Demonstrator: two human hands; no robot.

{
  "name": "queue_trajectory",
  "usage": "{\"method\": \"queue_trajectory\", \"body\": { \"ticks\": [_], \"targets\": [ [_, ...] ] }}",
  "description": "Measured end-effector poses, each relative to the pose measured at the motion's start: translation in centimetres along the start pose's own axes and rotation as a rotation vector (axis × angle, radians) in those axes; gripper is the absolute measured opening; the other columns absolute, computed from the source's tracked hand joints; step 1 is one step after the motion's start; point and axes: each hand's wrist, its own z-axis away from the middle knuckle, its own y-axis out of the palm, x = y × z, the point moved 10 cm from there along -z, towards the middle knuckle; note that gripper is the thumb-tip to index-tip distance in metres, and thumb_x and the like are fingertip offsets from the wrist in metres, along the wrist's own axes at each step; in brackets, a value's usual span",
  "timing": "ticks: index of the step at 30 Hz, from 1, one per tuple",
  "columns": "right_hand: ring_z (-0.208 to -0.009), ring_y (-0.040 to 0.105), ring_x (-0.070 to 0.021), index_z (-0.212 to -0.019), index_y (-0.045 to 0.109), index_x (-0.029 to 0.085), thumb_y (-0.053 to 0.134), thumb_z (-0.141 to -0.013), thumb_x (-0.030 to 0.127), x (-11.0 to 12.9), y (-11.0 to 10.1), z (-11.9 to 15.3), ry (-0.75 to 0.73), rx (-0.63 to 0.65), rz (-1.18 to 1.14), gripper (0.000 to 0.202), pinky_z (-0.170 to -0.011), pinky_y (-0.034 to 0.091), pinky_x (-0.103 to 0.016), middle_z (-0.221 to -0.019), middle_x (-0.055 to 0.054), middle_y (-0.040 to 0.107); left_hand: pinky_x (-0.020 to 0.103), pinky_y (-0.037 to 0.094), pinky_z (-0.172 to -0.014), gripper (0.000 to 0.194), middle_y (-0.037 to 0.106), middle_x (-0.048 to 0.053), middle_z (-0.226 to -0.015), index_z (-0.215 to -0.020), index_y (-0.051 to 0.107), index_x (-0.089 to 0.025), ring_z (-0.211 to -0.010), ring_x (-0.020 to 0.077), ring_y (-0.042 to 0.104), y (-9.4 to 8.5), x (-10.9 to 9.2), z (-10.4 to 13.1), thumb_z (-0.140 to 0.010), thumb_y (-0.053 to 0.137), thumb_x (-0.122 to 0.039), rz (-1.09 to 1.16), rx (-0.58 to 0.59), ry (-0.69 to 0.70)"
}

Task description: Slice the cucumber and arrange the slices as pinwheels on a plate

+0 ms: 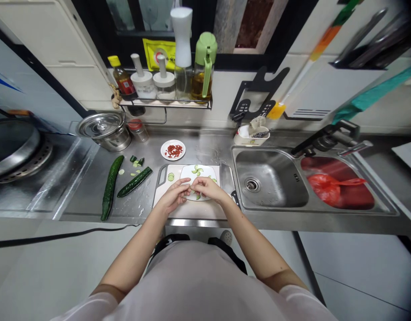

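Note:
Above the front of a white plate (210,171), my left hand (175,196) and my right hand (207,188) meet at the fingertips. A small pale green cucumber slice (192,191) shows between their pinched fingers, mostly hidden. Curved cucumber slices (197,170) lie on the plate at its back, and others show at its right and beside my fingers. Under the plate is a light cutting board (163,189), with a few round cucumber slices (171,177) stacked to the left. A knife (235,197) with a black handle rests along the board's right side.
Left of the board lie a whole cucumber (111,187), a cut cucumber (134,182) and small offcuts (137,162). A small plate of chopped red pieces (174,150) stands behind. Right is a double sink (275,178) with a red bag (325,188). A lidded pot (106,131) stands back left.

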Motion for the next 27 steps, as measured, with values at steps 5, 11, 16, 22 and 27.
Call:
{"method": "queue_trajectory", "body": {
  "ticks": [5, 11, 16, 22, 27],
  "targets": [
    [-0.051, 0.054, -0.0076, -0.073, 0.058, 0.017, 0.065, -0.073, 0.036, -1.4, -0.4, -0.1, 0.058, 0.051, 0.002, 0.020, -0.041, 0.033, -0.014, -0.056, 0.004, 0.057, 0.015, 0.031, -0.048, 0.052, 0.060, -0.001, -0.070, -0.106, 0.067, -0.017, -0.060, 0.0062, 0.053, 0.1, -0.7, -0.4, -0.059, 0.084, -0.032, -0.075, -0.005, 0.075],
    [-0.055, 0.063, -0.0106, -0.076, 0.055, 0.018, 0.066, -0.077, 0.038, -3.2, -1.0, -0.4, 0.156, 0.087, -0.021, 0.023, -0.039, 0.037, -0.013, -0.058, 0.003, 0.061, 0.017, 0.030, -0.048, 0.042, 0.059, -0.002, -0.067, -0.089, 0.070, -0.015, -0.058, 0.0064, 0.049, -0.7, -0.8, -1.5, -0.055, 0.084, -0.035, -0.185, -0.098, 0.163],
    [-0.052, 0.064, -0.0102, -0.076, 0.054, 0.018, 0.067, -0.080, 0.033, -4.9, -2.2, -0.7, 0.254, 0.043, 0.031, 0.020, -0.037, 0.034, -0.012, -0.060, 0.002, 0.066, 0.017, 0.033, -0.050, 0.032, 0.056, -0.004, -0.061, -0.076, 0.065, -0.016, -0.056, 0.0060, 0.047, -1.3, -0.5, -2.8, -0.054, 0.082, -0.031, -0.265, -0.141, 0.256],
    [-0.049, 0.065, -0.0102, -0.074, 0.054, 0.017, 0.069, -0.080, 0.027, -6.3, -2.9, -1.1, 0.305, 0.022, 0.054, 0.019, -0.037, 0.034, -0.012, -0.056, 0.003, 0.066, 0.020, 0.039, -0.059, 0.025, 0.057, -0.003, -0.063, -0.071, 0.063, -0.016, -0.060, 0.0074, 0.050, -1.4, 0.2, -3.9, -0.056, 0.079, -0.029, -0.344, -0.126, 0.352],
    [-0.048, 0.063, -0.0101, -0.073, 0.055, 0.017, 0.068, -0.081, 0.024, -7.2, -3.2, -1.3, 0.323, 0.028, 0.089, 0.017, -0.038, 0.035, -0.013, -0.052, 0.002, 0.064, 0.021, 0.040, -0.059, 0.022, 0.058, -0.002, -0.064, -0.071, 0.063, -0.016, -0.060, 0.0084, 0.050, -1.6, 0.4, -4.5, -0.060, 0.076, -0.030, -0.447, -0.126, 0.386]
  ]
}}
